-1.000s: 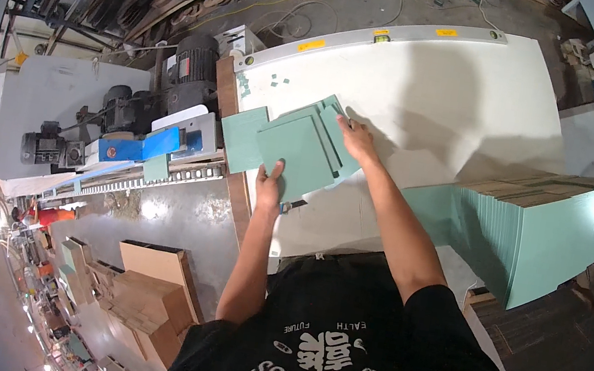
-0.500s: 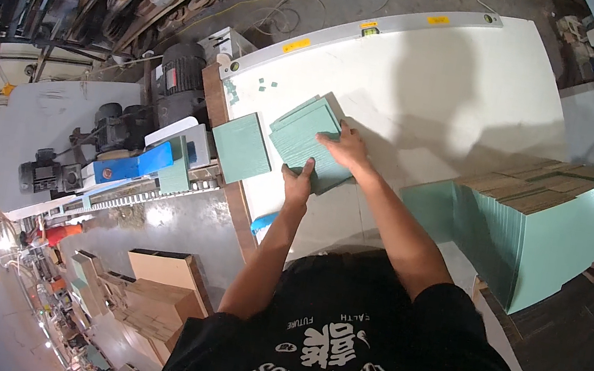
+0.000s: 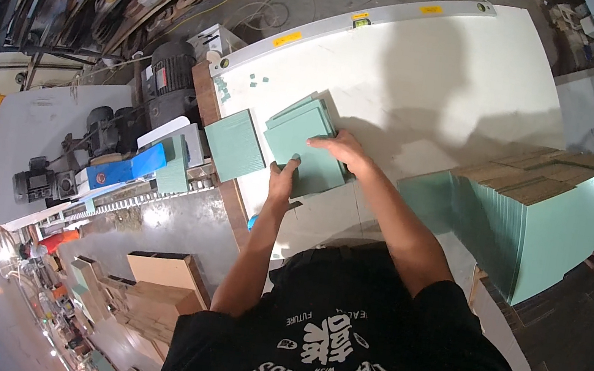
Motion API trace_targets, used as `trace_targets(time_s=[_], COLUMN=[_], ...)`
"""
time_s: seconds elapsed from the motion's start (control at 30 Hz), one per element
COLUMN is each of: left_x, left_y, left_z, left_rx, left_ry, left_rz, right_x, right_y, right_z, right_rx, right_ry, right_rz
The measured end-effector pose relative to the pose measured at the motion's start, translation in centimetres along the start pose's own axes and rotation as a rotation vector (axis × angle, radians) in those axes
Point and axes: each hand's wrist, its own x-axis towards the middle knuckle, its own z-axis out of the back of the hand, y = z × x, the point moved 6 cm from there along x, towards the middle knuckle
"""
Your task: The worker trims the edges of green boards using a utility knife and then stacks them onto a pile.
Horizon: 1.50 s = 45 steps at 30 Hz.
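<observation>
A small stack of flat green square panels [image 3: 302,140] lies on a white tabletop [image 3: 434,91], its upper pieces slightly fanned out at the far side. My left hand [image 3: 282,181] holds the stack at its near left edge, thumb on the top panel. On the right edge my right hand [image 3: 343,150] grips the same stack, thumb laid over the top and fingers round the side. Just left of the stack rests a single green square panel [image 3: 235,146], apart from my hands. The panels hide the undersides of some fingers.
A long silver spirit level [image 3: 359,24] lies along the far table edge, with small green scraps [image 3: 254,77] near its left end. At right stands a tall pile of green panels [image 3: 558,240]. Left of the table is a machine with dark motors [image 3: 174,83] and a blue guard [image 3: 127,166].
My hands stay on the stack, and its top panel now shows a smoother face, without the grain lines seen before. My left hand has shifted slightly left and the whole view has moved a little.
</observation>
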Motion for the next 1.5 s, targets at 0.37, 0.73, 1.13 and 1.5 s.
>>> trace_targets(time_s=[0.37,0.73,1.13,1.5], left_x=[-2.9,-11.0,-11.1,-10.7], left_y=[-0.4,2.6,2.9,5.8], left_z=[0.9,-0.8,-1.6,-2.7], left_rx=[-0.143,-0.104,-0.318,-0.074], left_ry=[0.382,0.553,0.469,0.696], left_rz=[-0.186,-0.159,-0.168,0.498], right_x=[-7.5,-16.6,-19.4,-19.9], right_y=[-0.8,-7.8,-7.2,-6.7], right_z=[1.2,2.4,1.8,2.6], right_rx=[-0.089,-0.305,-0.367,-0.449], right_ry=[-0.018,-0.088,-0.218,-0.217], right_rz=[0.413,0.675,0.805,0.745])
